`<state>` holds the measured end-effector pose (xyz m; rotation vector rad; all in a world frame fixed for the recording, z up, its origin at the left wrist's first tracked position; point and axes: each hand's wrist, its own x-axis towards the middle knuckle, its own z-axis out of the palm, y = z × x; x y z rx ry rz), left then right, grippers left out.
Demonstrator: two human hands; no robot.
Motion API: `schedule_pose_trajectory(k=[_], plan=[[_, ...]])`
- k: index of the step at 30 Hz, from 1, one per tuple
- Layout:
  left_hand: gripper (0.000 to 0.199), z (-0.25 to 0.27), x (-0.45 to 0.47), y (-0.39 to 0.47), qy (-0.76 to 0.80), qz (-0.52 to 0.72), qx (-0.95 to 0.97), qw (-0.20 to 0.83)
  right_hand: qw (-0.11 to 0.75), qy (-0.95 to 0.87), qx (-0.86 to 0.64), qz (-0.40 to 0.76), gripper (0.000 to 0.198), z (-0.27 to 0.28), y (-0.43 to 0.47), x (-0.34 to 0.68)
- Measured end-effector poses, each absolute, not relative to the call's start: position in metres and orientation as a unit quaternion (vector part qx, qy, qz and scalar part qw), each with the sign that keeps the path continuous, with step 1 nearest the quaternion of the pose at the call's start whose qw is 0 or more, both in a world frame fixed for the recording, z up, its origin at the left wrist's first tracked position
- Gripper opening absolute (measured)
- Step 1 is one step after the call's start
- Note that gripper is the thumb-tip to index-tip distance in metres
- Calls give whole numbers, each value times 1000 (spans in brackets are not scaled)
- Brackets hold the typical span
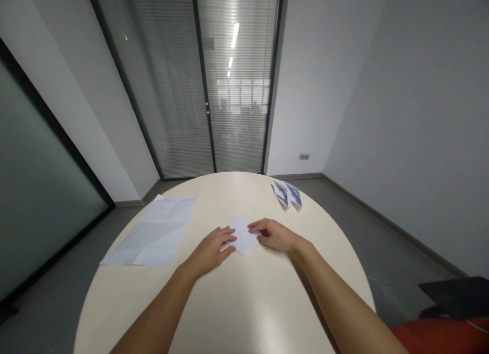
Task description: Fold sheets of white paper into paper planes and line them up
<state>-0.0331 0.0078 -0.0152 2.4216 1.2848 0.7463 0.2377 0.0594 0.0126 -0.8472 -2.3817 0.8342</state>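
Note:
A small white sheet of paper (243,238), folded to a diamond shape, lies on the round table (229,303) with one corner toward me. At its left corner, my left hand (212,249) holds it, fingertips on top and thumb at the lower left edge. My right hand (275,234) has its fingers bent at the right corner, index finger reaching over the paper and thumb close below. Part of that corner is hidden under the right fingers.
A large creased white sheet (156,232) lies on the table's left side. Near the far right edge stands a folded paper piece (287,194) with dark printed patches. A black flat object (458,295) and a red surface (439,336) are beyond the table at lower right.

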Motion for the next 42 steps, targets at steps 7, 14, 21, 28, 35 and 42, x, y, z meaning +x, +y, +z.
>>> schedule_pose_trajectory(k=[7, 14, 21, 28, 35, 42], plan=[[24, -14, -31, 8, 451, 268, 837, 155, 222, -865, -307, 328, 37, 15, 59, 237], [24, -13, -30, 7, 456, 279, 831, 153, 222, -866, -314, 319, 32, 13, 61, 238], [23, -5, -28, 5, 451, 300, 827, 151, 222, -860, -336, 314, 25, 9, 63, 238], [29, -3, -28, 7, 482, 280, 820, 129, 227, -862, -322, 319, 23, 11, 60, 235], [27, -6, -29, 8, 514, 307, 789, 137, 244, -858, -331, 309, 27, 12, 56, 229], [23, -3, -28, 7, 550, 290, 777, 98, 260, -847, -366, 283, 27, 11, 57, 229]])
